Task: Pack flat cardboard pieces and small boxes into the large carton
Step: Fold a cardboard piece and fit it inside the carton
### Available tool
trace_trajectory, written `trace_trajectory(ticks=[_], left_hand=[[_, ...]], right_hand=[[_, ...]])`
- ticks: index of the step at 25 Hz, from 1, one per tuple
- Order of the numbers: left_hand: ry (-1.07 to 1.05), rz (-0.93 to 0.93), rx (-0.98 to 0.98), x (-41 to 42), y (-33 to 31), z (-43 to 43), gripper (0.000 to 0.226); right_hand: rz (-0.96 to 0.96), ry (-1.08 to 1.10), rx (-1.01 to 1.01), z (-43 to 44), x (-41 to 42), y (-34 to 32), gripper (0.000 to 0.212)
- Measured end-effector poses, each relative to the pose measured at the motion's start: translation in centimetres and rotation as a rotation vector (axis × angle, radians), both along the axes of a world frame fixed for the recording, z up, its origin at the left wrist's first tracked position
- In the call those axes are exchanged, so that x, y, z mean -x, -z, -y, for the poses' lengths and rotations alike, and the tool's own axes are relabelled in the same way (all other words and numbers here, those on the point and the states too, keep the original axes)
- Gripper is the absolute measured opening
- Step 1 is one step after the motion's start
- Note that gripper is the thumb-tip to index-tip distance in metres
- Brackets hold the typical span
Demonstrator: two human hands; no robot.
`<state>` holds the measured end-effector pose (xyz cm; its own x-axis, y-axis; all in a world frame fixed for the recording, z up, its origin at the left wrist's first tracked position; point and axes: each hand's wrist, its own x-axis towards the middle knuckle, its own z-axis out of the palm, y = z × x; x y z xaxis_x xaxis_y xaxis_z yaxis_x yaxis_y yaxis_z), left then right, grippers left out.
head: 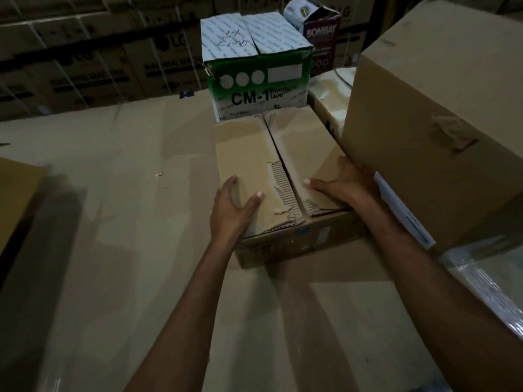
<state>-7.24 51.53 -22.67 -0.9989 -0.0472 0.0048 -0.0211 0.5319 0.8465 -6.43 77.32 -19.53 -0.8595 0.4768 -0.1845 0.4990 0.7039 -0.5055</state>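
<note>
At centre frame, left grip (pixel 236 205) and right grip (pixel 336 185) each clasp one box (pixel 283 250) with two shut flaps (pixel 243 148); one green box (pixel 254 80) behind, one carton (pixel 430 108) at right.

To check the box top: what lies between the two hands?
Head view: between left hand and right hand lies the flap seam of the small brown box, edged with torn corrugation.
</note>
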Motion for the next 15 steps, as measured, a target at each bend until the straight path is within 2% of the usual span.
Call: trace_trajectory(ticks=[4, 6, 8, 11, 15], left_hand=[[-0.02, 0.043, -0.13, -1.8, -2.2, 3.4, 0.061], [-0.048, 0.05, -0.129, -2.9, -4.0, 6.7, 0.052], [-0.081, 0.061, -0.141, -4.0, -5.7, 10.4, 0.048], [-0.104, -0.007, -0.159, -7.0, -7.3, 15.3, 0.046], [-0.166, -0.23, -0.16, -12.6, -7.2, 21.4, 0.047]], right_hand=[[-0.136, -0.037, 0.078, 2.1, -3.0, -1.5, 0.116], [-0.204, -0.07, 0.041, 4.3, -4.9, -3.0, 0.089], [-0.266, -0.079, 0.032, 7.5, -6.4, -4.4, 0.074], [-0.371, -0.097, 0.12, 12.9, -8.4, -5.5, 0.073], [-0.511, -0.123, 0.028, 19.7, -12.4, -5.7, 0.073]])
